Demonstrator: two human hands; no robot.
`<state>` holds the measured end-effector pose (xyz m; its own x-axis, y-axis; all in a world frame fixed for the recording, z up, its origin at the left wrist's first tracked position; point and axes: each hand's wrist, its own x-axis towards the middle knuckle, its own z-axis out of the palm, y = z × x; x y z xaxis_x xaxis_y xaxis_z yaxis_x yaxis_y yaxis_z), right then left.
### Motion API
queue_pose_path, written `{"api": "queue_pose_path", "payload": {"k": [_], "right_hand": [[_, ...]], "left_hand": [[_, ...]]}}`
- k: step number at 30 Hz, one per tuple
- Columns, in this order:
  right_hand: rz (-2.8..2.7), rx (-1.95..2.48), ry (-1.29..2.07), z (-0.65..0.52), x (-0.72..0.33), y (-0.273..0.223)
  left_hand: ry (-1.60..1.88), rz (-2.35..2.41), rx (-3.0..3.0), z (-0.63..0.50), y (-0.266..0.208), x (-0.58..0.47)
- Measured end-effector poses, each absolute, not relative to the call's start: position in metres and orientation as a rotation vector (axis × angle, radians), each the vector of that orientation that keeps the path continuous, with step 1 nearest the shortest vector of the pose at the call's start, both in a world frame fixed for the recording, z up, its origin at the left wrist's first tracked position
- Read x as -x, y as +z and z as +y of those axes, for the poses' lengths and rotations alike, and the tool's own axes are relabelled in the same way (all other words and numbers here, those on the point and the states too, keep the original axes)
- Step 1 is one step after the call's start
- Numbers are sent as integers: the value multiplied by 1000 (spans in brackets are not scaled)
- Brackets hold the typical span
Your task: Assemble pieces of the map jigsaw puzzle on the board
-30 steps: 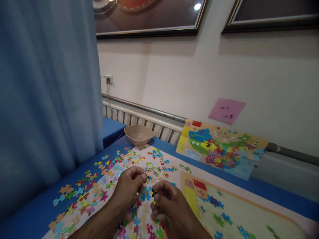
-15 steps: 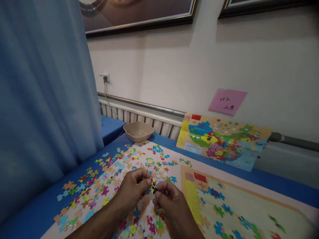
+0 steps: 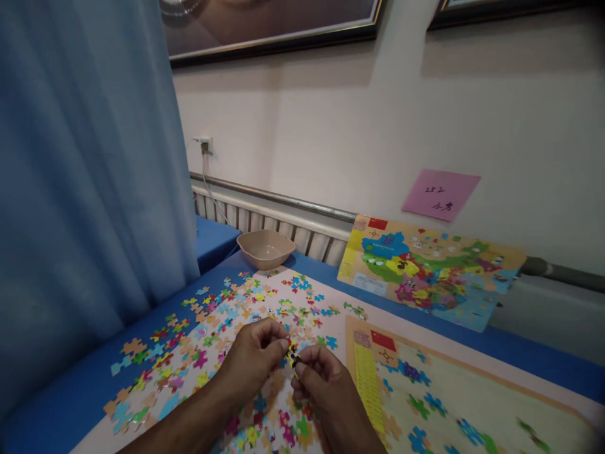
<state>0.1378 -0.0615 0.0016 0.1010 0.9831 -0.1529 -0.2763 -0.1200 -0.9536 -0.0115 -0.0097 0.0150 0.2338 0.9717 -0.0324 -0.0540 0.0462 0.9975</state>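
My left hand (image 3: 255,353) is closed, thumb and forefinger pinched at the left edge of small yellow-and-black puzzle pieces (image 3: 293,355) with a bit of red. From the other side my right hand (image 3: 324,381) pinches the black end of them. Whether they are joined or only touching I cannot tell, as the fingertips cover part. Both hands are over loose puzzle pieces (image 3: 286,425) scattered across a pale pink sheet (image 3: 338,325). Just right of my right hand lies a puzzle board (image 3: 352,340) with a red flag corner and several pieces laid on it.
A printed map picture (image 3: 420,271) leans against the wall behind the board. A beige bowl (image 3: 266,249) stands at the table's back edge. Blue cloth (image 3: 75,378) covers the table, and a blue curtain (image 3: 94,157) hangs at the left. A pink note (image 3: 442,194) sticks to the wall.
The view has shifted slightly. Both hands stay in nearly the same place, still pinching the yellow-and-black puzzle pieces, which are turned a little between the fingers.
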Motion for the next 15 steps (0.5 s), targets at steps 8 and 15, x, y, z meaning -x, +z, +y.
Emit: {"api": "queue_pose_path", "payload": {"k": [8,15], "right_hand": [[-882,1159,1343,-58,-142,-8],[-837,1145,1363,-60,-140,-5]], "left_hand": [[1024,997,-1251,-10,14,8],[1017,1006,-1258,-11,19,10]]}}
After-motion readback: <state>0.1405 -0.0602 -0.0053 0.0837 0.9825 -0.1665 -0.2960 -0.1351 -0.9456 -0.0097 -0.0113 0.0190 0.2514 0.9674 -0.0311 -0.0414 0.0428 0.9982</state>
